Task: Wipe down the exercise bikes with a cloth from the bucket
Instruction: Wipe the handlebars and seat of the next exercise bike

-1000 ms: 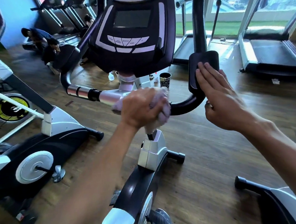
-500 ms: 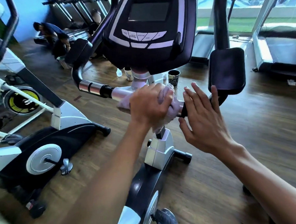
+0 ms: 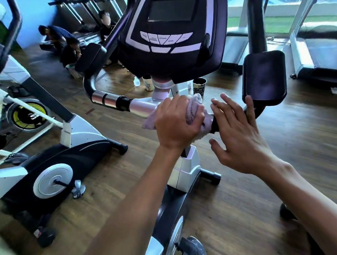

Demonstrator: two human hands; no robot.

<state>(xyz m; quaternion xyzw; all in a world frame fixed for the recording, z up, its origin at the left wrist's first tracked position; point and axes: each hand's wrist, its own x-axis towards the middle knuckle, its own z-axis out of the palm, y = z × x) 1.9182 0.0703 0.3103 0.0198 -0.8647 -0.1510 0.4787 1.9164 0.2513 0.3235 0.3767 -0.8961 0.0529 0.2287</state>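
My left hand (image 3: 176,123): fingers curled round one cloth (image 3: 197,114), pale lilac, soft terry, bunched in folds; the cloth is wrapped on the handlebar (image 3: 139,106) of the exercise bike in front of me, at the silver middle section just below the console (image 3: 170,31)

My right hand (image 3: 240,137): fingers (image 3: 224,109) straight and spread, holding nothing, just beside the cloth and over the black grip end of the bar; whether they touch the bar I cannot tell

Handlebar: one tube, smooth metal, with two chrome sensor bands (image 3: 104,97) on its left part and a black curved end. Elbow pads: two, black, rounded rectangles, matte; right pad (image 3: 263,77) near my right hand, left pad (image 3: 90,59) beyond the chrome bands

Console: one, glossy black shell, one dark rectangular screen, a curved row of pale buttons

Bikes counted: two clearly, mine and a second bike (image 3: 54,172) at left, black and silver with a round white disc; part of another frame at lower right

Floor (image 3: 282,160): brown wood planks. Cups on it behind the post: two, one patterned cup (image 3: 199,85), one pale cup (image 3: 148,82)

Treadmills (image 3: 319,51) by the windows: at least two
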